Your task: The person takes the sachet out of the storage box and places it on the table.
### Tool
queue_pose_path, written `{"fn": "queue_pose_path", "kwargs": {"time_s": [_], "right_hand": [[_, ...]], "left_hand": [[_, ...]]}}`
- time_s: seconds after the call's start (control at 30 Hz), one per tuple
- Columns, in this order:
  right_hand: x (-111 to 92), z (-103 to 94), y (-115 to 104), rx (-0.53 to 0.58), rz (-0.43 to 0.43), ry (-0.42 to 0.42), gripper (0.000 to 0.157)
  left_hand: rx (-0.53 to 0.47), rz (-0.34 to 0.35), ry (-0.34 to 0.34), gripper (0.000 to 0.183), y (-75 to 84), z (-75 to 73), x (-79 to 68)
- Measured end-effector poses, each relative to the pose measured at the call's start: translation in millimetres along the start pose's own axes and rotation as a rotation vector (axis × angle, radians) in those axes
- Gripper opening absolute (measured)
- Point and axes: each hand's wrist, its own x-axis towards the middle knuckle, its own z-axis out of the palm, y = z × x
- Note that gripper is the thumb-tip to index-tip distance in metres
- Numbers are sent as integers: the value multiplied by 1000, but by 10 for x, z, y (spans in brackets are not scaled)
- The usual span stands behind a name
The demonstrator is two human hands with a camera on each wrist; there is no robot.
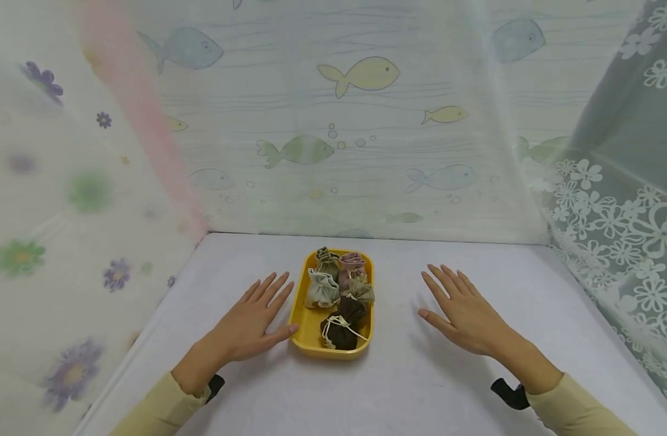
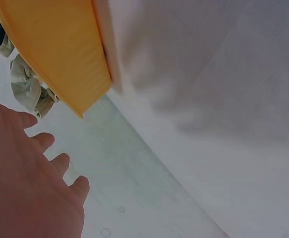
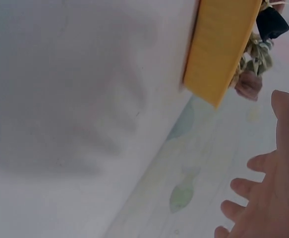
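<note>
A yellow tray stands on the white table with several small drawstring pouches in it. Nearest the front lies a dark brown pouch tied with a pale cord. Behind it are an olive pouch, a pale grey-green pouch, a pink pouch and a dark green patterned pouch. My left hand hovers palm down at the tray's left side, fingers spread, thumb tip overlapping the rim in the head view. To the tray's right, apart from it, my right hand is held with fingers straight, holding nothing.
A white cloth covers the table. Behind it hangs a fish-print curtain. A flower-print sheet closes off the left, and sheer fabric with white flowers hangs on the right.
</note>
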Motion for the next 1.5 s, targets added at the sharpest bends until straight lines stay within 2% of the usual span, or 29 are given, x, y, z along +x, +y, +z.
{"fn": "queue_pose_path", "kwargs": {"time_s": [0.17,0.37,0.6,0.9,1.07,1.33,1.5], "right_hand": [[7,41,-90,39,-18,16,77],[20,110,-188,79,-39,45,76],[70,166,-327,188,-2,-8,74],[154,221,-474,285,-17,19,65],[179,251,-567,336,-28,-2,62],[251,318,-744,436,-96,19,47],[346,374,-887,436,-86,15,50]], "left_hand": [[-5,15,16,91,34,15,-24],[-12,17,-8,93,95,40,-53],[-21,20,-24,96,155,56,-68],[-45,11,-34,99,207,75,-42],[-61,-7,-67,98,231,104,-61],[-63,-25,-107,97,253,145,-72],[-66,-18,-119,99,271,151,-66]]}}
